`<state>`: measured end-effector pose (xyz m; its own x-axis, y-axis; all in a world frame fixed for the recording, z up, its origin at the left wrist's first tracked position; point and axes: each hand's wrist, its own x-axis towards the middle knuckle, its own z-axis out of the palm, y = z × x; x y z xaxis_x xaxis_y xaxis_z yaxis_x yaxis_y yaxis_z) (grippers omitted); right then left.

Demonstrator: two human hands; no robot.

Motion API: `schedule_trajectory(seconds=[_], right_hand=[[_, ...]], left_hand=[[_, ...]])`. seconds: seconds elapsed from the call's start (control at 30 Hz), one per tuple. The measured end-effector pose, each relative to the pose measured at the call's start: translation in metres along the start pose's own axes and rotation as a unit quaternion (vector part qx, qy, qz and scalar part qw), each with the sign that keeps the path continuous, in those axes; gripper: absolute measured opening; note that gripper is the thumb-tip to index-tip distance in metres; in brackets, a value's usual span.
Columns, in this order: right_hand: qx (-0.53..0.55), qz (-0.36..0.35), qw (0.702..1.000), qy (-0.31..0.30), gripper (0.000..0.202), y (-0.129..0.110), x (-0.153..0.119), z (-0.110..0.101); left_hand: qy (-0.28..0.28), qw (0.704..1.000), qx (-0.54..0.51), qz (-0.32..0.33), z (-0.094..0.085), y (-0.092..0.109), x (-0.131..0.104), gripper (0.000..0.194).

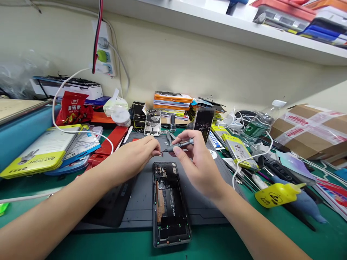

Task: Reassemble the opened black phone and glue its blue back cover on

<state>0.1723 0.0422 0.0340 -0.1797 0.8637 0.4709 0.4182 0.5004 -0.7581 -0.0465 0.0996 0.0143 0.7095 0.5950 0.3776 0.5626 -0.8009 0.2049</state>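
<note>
A slim grey screwdriver (180,145) lies across the fingers of my right hand (196,157), with its tip pointing left. My left hand (146,148) is closed in a pinch close to that tip. Whatever its fingertips hold, if anything, is too small to make out. Below both hands, an opened smartphone (171,202) rests on the grey work mat (207,204), its battery and inner parts exposed. Beyond my hands, partly covered by them, another grey tool (169,137) lies on the mat. A dark flat panel (108,207) sits under my left forearm.
An opened phone frame (152,122) and a propped phone (203,122) stand at the back. Yellow battery boxes (40,151) and a red tool (108,146) crowd the left. On the right are a yellow bottle (278,195), a plastic bottle (256,126), cables and a cardboard box (311,130).
</note>
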Motion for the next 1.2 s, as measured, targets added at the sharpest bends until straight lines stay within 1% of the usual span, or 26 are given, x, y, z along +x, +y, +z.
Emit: schedule_trajectory(seconds=[0.2, 0.73, 0.83, 1.0, 1.07, 1.2], right_hand=[[0.019, 0.000, 1.000, 0.018, 0.019, 0.0041, 0.0004, 0.0001], [0.027, 0.013, 1.000, 0.004, 0.018, 0.0004, 0.0013, 0.0012], [0.055, 0.017, 0.998, 0.019, 0.016, 0.0002, 0.0008, 0.0043], [0.108, 0.021, 0.991, 0.070, 0.014, -0.0001, 0.0003, 0.0084], [0.112, 0.023, 0.991, 0.075, 0.014, -0.0013, 0.0005, 0.0087], [0.112, 0.032, 0.991, 0.067, 0.014, -0.0039, 0.0014, 0.0081]], left_hand=[[0.009, 1.000, -0.003, -0.007, -0.0012, -0.0003, -0.0002, 0.016], [0.013, 0.999, -0.030, -0.021, -0.0001, -0.0004, -0.0002, 0.016], [0.020, 0.999, -0.044, -0.025, 0.0010, -0.0018, 0.0003, 0.014], [0.052, 0.994, -0.079, -0.053, -0.0002, -0.0043, 0.0020, 0.016], [0.060, 0.993, -0.088, -0.057, -0.0012, -0.0048, 0.0024, 0.015], [0.064, 0.993, -0.089, -0.048, -0.0025, -0.0045, 0.0025, 0.011]])
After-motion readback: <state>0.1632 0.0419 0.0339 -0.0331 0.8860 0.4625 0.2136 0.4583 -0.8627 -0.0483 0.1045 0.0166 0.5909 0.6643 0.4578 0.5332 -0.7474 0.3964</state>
